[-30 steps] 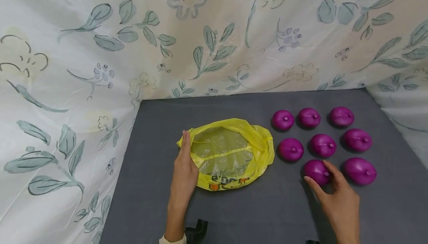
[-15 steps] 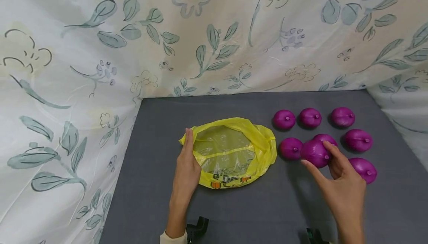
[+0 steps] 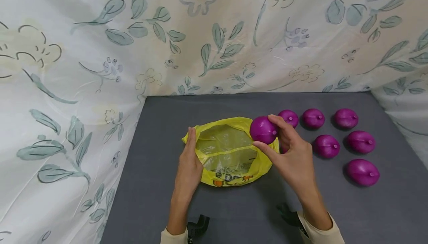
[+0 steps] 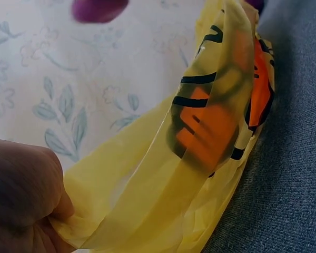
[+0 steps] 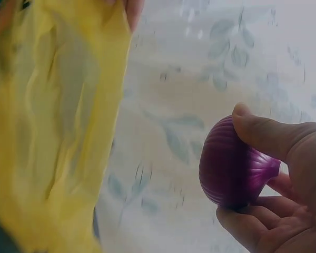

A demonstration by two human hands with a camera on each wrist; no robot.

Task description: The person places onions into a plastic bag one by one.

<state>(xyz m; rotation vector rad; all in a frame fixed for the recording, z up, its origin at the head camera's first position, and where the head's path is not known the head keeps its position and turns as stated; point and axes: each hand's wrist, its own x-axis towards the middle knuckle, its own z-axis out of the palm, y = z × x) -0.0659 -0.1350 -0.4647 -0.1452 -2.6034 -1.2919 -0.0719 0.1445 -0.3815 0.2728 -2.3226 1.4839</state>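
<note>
a white cloth printed with grey-green leaves and flowers (image 3: 214, 24) hangs behind and beside the work, perhaps as a plain backdrop. in front of it spreads a flat, dark grey table surface (image 3: 234, 210), on which everything else rests or is held above.

left of centre sits a thin yellow plastic bag (image 3: 264, 162), its mouth wide and facing up. such limp film would likely sag together, which is probably why the left hand (image 3: 189, 166) holds its left rim; the left wrist view shows the fingers curled over the plastic, pinching an edge.

the right hand (image 3: 294, 151) is parted only as far as its load needs: thumb on one side, fingers on the other, closed round a glossy, ribbed, purple onion (image 3: 263, 130). seen from the head, the onion overlaps the bag's right rim; the right wrist view shows it apart from the plastic. the pinch at its sides leaves the rounded end facing the bag, a hold that seems easy to let go of.

on the right lie the loose purple onions (image 3: 326, 146), six plainly seen and another mostly hidden behind the right hand. they stand in loose rows with gaps, likely so fingers can get round each.

smallest is the orange and black print (image 3: 230, 179) low on the bag's near wall.
</note>
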